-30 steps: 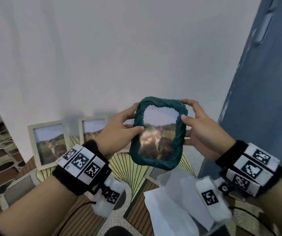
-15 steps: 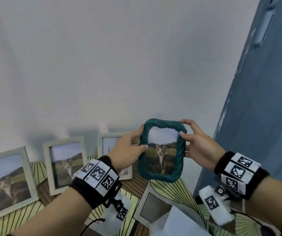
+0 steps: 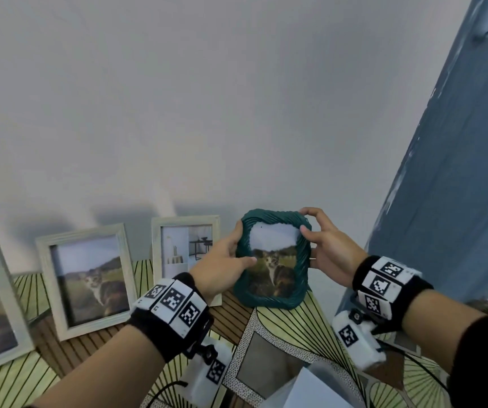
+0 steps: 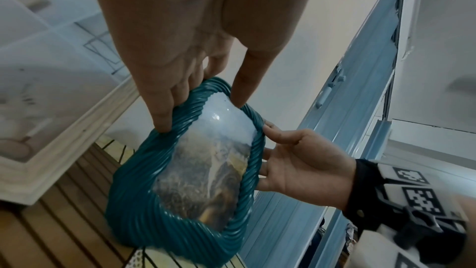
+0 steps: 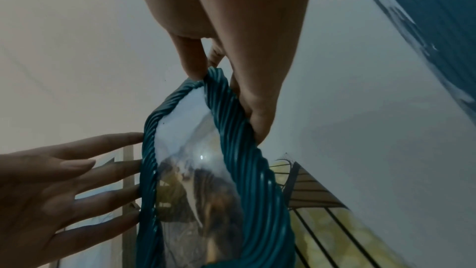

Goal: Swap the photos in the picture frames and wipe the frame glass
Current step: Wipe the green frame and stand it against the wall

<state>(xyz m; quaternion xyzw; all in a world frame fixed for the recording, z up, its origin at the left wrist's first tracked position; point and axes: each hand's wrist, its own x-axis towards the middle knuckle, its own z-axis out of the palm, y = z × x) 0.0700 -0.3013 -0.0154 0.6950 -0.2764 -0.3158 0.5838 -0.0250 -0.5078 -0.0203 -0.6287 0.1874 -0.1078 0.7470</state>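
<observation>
A: What does the teal frame point(image 3: 272, 257) contain, and where is it?

B: A cat photo point(image 3: 272, 270) behind glossy glass. The frame stands upright, its lower edge at the patterned tabletop point(image 3: 292, 319), between both hands.

A: How do the fingers lie?

B: The left hand point(image 3: 222, 267) curls round the left edge, thumb on the front. The right hand point(image 3: 329, 254) pinches the upper right corner.

A: What differs between views?

B: Only the head view shows the three pale wooden frames point(image 3: 89, 278) leaning on the wall left of the left fingers. The wrist views show the teal rim's twisted, rope-like ribbing.
</observation>
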